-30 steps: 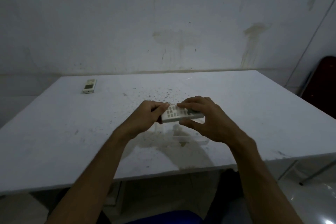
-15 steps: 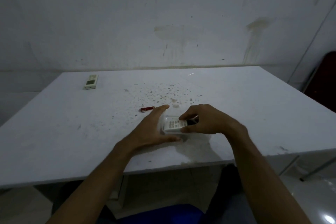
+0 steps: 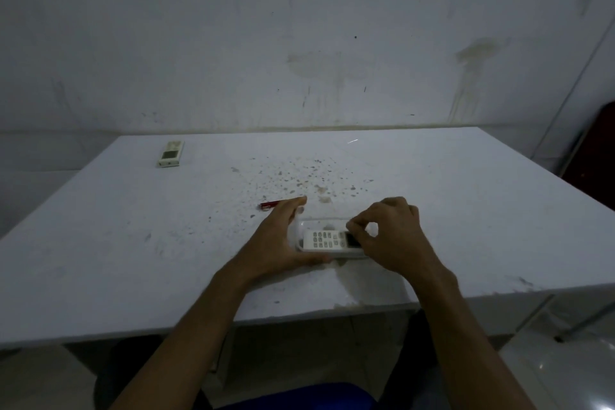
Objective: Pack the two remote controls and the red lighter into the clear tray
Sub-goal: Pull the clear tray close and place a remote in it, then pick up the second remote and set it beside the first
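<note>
One remote (image 3: 329,241) now down inside clear tray (image 3: 327,220), lowered from mid-air; right hand (image 3: 391,236) pinching its end, left hand (image 3: 278,241) spread, bracing tray. Second remote (image 3: 170,154), red lighter (image 3: 269,205) still outside.

The scene is dim and bluish-grey, with soft grain throughout. A faint glint streaks the far part of the white table (image 3: 432,176). Shadows are weak and diffuse. Wide-angle distortion bends the wall line and table edges toward the frame borders.
</note>
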Available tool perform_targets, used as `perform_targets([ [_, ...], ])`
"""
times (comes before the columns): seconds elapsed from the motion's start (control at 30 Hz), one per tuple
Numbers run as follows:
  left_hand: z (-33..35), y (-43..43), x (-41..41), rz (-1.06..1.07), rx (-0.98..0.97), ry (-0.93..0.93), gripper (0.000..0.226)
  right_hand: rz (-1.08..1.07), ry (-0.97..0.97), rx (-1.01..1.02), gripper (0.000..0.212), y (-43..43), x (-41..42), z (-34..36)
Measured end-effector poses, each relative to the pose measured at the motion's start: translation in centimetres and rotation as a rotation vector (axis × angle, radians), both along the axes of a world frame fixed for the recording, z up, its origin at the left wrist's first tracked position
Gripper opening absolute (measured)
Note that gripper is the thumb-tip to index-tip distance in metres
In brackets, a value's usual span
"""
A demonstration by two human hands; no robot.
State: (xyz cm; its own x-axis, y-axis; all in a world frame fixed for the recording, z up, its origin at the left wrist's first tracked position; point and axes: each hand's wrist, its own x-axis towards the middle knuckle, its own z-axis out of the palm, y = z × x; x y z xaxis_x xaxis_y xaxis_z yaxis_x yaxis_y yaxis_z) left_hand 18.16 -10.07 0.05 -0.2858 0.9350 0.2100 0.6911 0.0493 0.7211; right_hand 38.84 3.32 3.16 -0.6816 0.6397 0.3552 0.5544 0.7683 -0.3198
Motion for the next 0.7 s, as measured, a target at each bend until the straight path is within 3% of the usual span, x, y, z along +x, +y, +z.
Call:
perform_targets([
  [0.17, -0.3, 0.0, 0.4, 0.007, 0.018, 0.087, 0.114, -0.01, 0.045, -0.158, 0.015, 0.6, -0.5, -0.9],
  [0.3, -0.3, 0.0, 0.5, 0.002, -0.004, 0.102, 0.116, 0.02, -0.047, -0.193, 0.012, 1.4, -1.2, -0.3],
  [0.37, 0.0, -0.2, 0.2, -0.014, -0.042, 0.113, 0.118, 0.074, 0.033, -0.249, 0.015, 1.8, -1.2, 0.6],
  [0.5, 1.9, 0.2, -1.5, 0.05, 0.072, -0.018, 0.089, 0.098, 0.137, -0.3, 0.023, 3.9, -3.0, 2.9],
  [0.63, 3.3, 3.0, -6.0, 0.231, 0.155, 0.015, 0.041, 0.215, -0.285, -0.374, 0.041, 5.9, -7.5, 4.4],
  [0.7, 3.3, 4.6, -9.7, 0.351, 0.134, 0.063, 0.03, 0.284, -0.501, -0.358, 0.054, 6.1, -11.0, 4.7],
])
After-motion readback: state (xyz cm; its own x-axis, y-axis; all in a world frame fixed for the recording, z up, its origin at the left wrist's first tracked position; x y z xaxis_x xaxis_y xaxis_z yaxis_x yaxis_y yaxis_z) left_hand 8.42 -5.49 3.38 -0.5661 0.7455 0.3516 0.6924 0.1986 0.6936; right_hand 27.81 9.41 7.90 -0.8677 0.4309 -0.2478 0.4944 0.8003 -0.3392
